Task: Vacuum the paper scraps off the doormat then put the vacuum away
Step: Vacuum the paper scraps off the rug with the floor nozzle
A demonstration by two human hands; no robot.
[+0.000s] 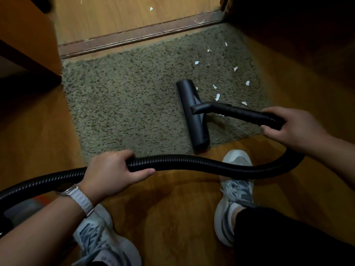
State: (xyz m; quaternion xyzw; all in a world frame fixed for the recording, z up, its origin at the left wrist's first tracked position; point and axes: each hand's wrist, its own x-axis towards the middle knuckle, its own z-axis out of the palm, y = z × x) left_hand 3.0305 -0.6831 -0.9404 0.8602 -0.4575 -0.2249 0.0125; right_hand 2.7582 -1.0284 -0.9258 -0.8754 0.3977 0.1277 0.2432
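Observation:
A shaggy olive doormat (134, 96) lies on the wooden floor before a door sill. Several white paper scraps (217, 96) dot its right part. The black vacuum floor nozzle (193, 114) rests on the mat just left of the scraps, its long side running front to back. My right hand (288, 125) grips the black wand where it joins the hose, right of the nozzle. My left hand (113, 173) is wrapped around the ribbed black hose (192, 163), which curves across the floor in front of the mat. The vacuum body (23, 210) shows blurred at the lower left.
A wooden cabinet (28, 41) stands at the left, a dark wooden panel at the right. The brown door sill (138, 36) runs behind the mat, with one scrap (151, 9) on the floor beyond. My two grey sneakers (235, 189) stand near the mat's front edge.

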